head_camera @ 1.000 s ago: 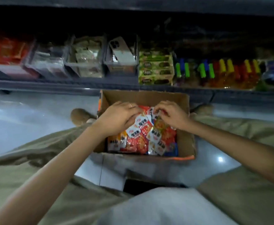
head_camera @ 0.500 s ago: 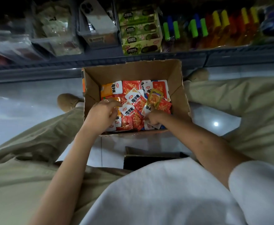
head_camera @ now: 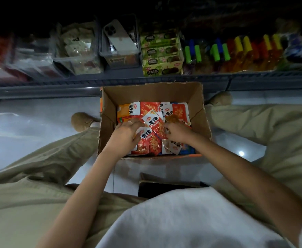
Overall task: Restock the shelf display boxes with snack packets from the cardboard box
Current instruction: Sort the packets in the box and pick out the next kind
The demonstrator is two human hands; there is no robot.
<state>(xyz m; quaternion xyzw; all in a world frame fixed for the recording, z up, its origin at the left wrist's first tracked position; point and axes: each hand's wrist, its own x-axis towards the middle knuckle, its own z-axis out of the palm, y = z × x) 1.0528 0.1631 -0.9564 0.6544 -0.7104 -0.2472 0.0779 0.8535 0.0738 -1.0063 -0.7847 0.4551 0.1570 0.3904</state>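
Grey shelf is running across well beyond both grips, and the display boxes are sitting on it, none of them touching a grip. Nearer, the cardboard box is standing on the floor between the person's legs, walling in both grips. The snack packets are lying loose and overlapping directly under them, orange ones mixed among red.

The left grip is curling its fingers round a bunch of packets, with the thumb tucking under a white-topped one. The right grip is digging curled fingers into the pile just beside it — whether it is actually pinching a packet I cannot tell.

Risks, as I am judging them:
- Glossy packets are probably sliding against each other, so a loose handful could shed some onto the floor while crossing to the shelf.
- Mixed colours could be landing in the wrong display box.
- A phone is leaning in one display box beyond the grips — a careless drop could be knocking it over.
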